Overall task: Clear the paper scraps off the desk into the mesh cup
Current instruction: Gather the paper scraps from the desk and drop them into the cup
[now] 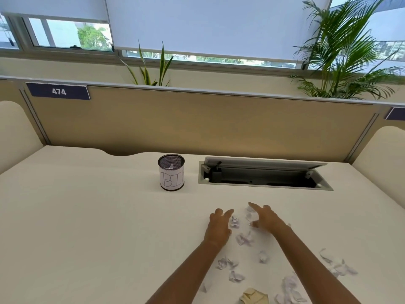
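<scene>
Left hand (pixel 219 226) and right hand (pixel 265 218) spread open, empty, flanking paper scraps (pixel 234 222) on the desk (pixel 87 216), well short of the mesh cup (pixel 171 172). Risk: a loose scoop spills light scraps before that narrow cup.

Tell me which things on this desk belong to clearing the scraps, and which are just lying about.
Job in hand: paper scraps, mesh cup, left hand, right hand.
Lying about: open cable hatch, 474 sign, palm plant.
</scene>
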